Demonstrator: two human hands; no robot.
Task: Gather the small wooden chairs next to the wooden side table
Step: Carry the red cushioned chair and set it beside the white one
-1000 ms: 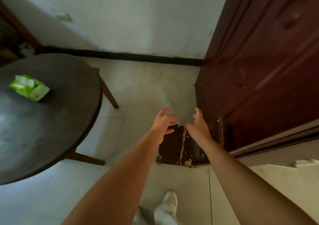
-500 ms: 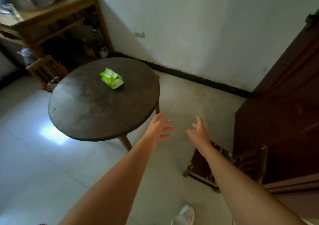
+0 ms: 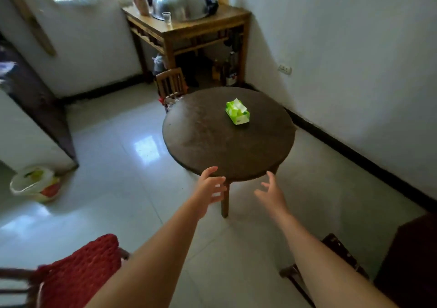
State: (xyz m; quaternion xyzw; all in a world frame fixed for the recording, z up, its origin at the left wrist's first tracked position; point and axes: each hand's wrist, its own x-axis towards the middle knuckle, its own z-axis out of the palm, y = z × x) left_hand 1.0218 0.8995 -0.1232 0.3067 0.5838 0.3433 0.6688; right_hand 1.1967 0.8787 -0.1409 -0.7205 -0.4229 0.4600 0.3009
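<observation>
One small wooden chair (image 3: 171, 84) stands far off, just beside the wooden side table (image 3: 220, 21) in the far corner. A darker small chair (image 3: 343, 253) sits near right, partly hidden by the right forearm. The left hand (image 3: 209, 190) and right hand (image 3: 272, 194) reach forward with fingers spread, holding nothing (both hover by the near edge of the round table (image 3: 212, 142)). A green tissue pack (image 3: 237, 111) lies on that table, and a red-cushioned seat (image 3: 80, 272) sits near left.
</observation>
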